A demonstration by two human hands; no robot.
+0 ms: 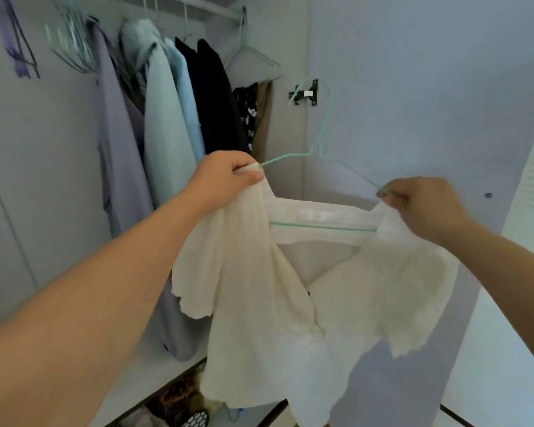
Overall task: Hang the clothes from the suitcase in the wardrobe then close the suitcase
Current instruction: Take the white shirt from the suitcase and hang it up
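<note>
Cream, thin-looking blouse point(290, 291) being held up in front of the open wardrobe point(413, 87), already threaded onto a mint-green wire hanger point(321, 227). Left hand point(225, 177) pinching the blouse's left shoulder together with the hanger's left arm, fingers curled tight around both. Right hand point(420, 201) pinching the right shoulder and the hanger's right end the same way. Hook of the hanger pointing up and back, hanging free, not yet touching the rail point(198, 4) running across the top of the wardrobe. Hanging on that rail already: lilac, pale blue and black garments point(167, 118), plus an empty green hanger point(250, 60) to their right. Suitcase not in view.

Judging the step in hand: settling the blouse evenly on the hanger before lifting it to the rail. Doing it well likely means keeping both shoulder seams seated over the wire ends so the slippery-looking fabric is not sliding off one side, then shifting one hand's hold to the hook's neck, raising it, and aiming for the gap right of the black garments, near the empty hanger.
</note>
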